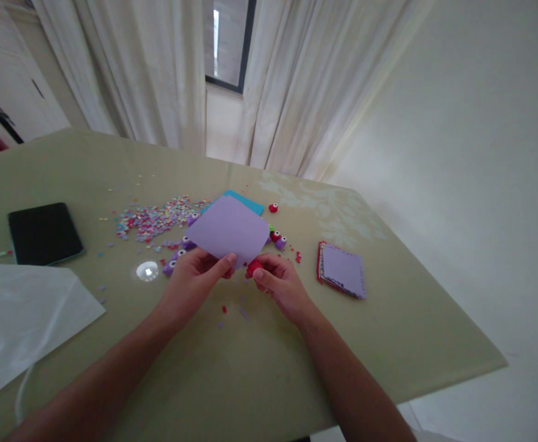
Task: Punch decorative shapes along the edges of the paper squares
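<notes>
My left hand [203,273] pinches the near edge of a square sheet of purple paper [229,226], thumb on top. The sheet is raised above the table and tilted. My right hand [279,279] is closed around a small red craft punch [254,267], which sits at the sheet's near right edge. Whether the paper is inside its slot, I cannot make out. Behind the sheet lies turquoise paper [247,201], partly hidden. Around it are purple punches with round eyes [171,265] and another red punch [273,208].
Colourful paper confetti [158,218] is heaped at the left back, with loose bits near my hands. A stack of purple-topped paper squares [343,270] lies to the right. On the left are a black tablet [45,233], a clear round disc [147,271] and a white bag [29,319].
</notes>
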